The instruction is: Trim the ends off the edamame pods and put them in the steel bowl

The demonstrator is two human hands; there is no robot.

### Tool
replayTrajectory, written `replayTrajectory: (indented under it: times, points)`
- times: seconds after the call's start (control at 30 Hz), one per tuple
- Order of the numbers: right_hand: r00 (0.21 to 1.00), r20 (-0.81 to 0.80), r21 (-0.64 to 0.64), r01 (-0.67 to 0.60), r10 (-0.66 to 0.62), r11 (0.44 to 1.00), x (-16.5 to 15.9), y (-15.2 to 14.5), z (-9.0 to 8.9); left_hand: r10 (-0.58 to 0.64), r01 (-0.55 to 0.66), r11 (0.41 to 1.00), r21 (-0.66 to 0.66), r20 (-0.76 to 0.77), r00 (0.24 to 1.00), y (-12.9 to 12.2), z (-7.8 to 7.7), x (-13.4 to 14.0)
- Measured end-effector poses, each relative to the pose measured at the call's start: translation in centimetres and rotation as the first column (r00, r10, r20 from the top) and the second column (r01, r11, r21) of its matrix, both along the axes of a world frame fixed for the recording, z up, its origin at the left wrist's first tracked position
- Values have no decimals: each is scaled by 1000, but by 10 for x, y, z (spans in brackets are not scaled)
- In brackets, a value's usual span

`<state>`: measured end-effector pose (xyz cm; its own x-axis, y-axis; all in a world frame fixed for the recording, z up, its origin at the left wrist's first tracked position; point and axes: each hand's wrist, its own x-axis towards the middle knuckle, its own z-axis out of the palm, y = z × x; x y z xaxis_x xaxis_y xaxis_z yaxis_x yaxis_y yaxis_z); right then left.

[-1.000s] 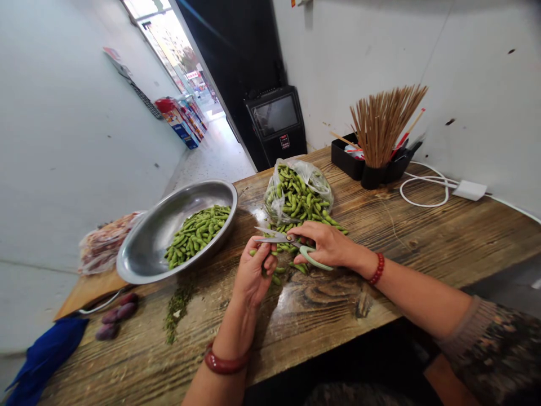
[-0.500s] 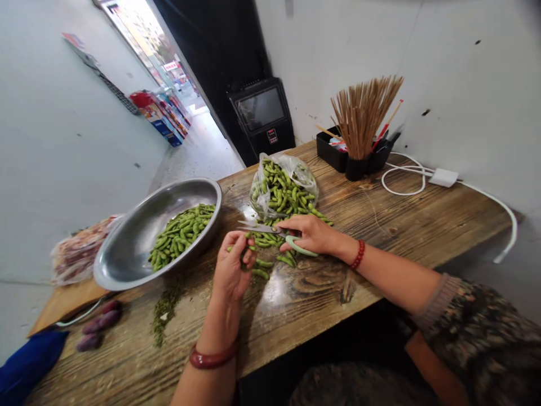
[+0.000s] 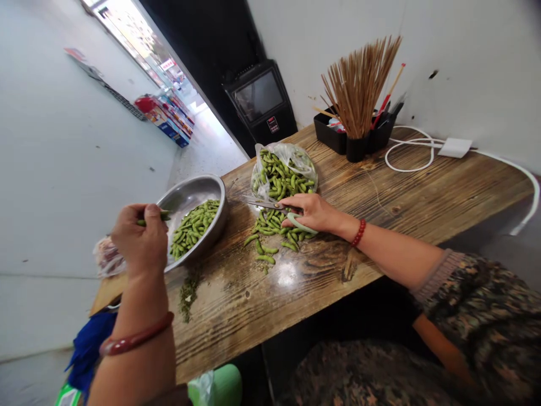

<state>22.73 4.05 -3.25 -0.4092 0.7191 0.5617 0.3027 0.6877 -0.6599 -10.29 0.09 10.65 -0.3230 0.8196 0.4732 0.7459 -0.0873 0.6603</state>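
My left hand [image 3: 141,237] is raised at the near left side of the metal bowl [image 3: 220,234], its fingers closed on green edamame pods [image 3: 164,215]. Inside the bowl lies a heap of edamame [image 3: 196,225]. In my right hand [image 3: 310,213] is a pair of scissors [image 3: 298,221] with pale green handles, the blades pointing left and looking slightly parted. Under and around the blades, loose edamame pods [image 3: 270,223] are spread on the wooden table [image 3: 236,304]. Just behind them, a clear plastic bag [image 3: 260,183] holds more edamame.
Plant trimmings [image 3: 187,296] lie near the bowl. A black holder [image 3: 329,134] with bamboo skewers [image 3: 359,93] stands at the back right, beside a white cable [image 3: 408,169]. Bagged meat-like food [image 3: 107,256] and a blue cloth [image 3: 91,344] are at the left. A black screen device [image 3: 260,101] stands behind.
My left hand has moved left with its pods, from beside the scissors to the bowl. My right hand stays by the pile with the scissors. The view has shifted a little.
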Motion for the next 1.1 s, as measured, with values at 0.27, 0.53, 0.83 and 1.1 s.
replayTrajectory:
  times: [0.27, 0.53, 0.83, 1.1]
  points:
    - [1000, 0, 6, 9, -9, 1000, 0, 2, 0, -168, 90, 983, -157, -603, 780, -6, -20, 6]
    - [999, 19, -7, 26, -26, 1000, 1, 1, 1, -416, 161, 882, -443, -570, 708, -18, -111, 61]
    - [1000, -3, -9, -4, 4, 1000, 0, -1, -2, -342, 223, 892, -394, -264, 902, -13, -123, 70]
    - [998, -38, -110, 44, -48, 993, -5, -2, -1, -210, 517, 850, -101, 835, 508, -17, -98, 124]
